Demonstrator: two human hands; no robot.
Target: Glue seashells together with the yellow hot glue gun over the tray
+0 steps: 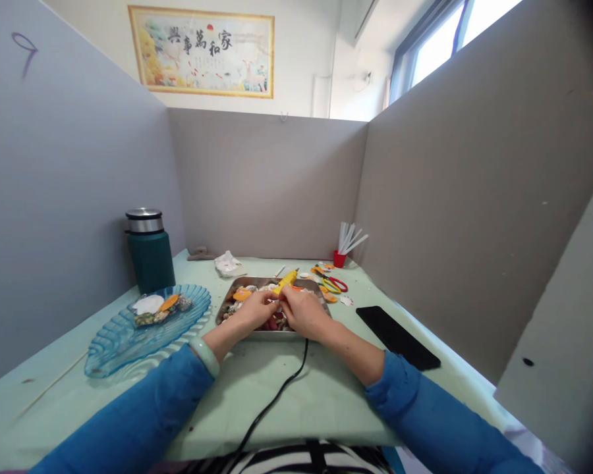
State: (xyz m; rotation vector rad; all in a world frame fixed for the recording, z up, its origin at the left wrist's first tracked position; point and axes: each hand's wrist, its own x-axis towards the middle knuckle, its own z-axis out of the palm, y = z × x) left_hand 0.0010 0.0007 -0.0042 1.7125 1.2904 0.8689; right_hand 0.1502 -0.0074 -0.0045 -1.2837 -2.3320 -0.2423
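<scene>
My left hand (256, 311) and my right hand (305, 312) meet over a metal tray (257, 336), fingertips pinched together. Whatever lies between the fingers is too small or hidden to name. Just beyond the fingertips is a yellow glue gun (287, 279), its nozzle pointing away from me and slightly right. Its lower part is hidden behind my right hand; I cannot tell whether that hand touches it. A black cord (282, 388) runs from under my right hand toward me. Seashells and an orange piece (242, 294) fill the tray around my hands.
At left, a blue shell-shaped plate (123, 352) holds shells, beside a dark green flask (151, 260) and a thin stick (54, 384). Behind the tray lies crumpled tissue (230, 264). To the right are scissors (333, 283), a red cup (340, 259) of white sticks and a black phone-like slab (398, 337). Partitions enclose the table.
</scene>
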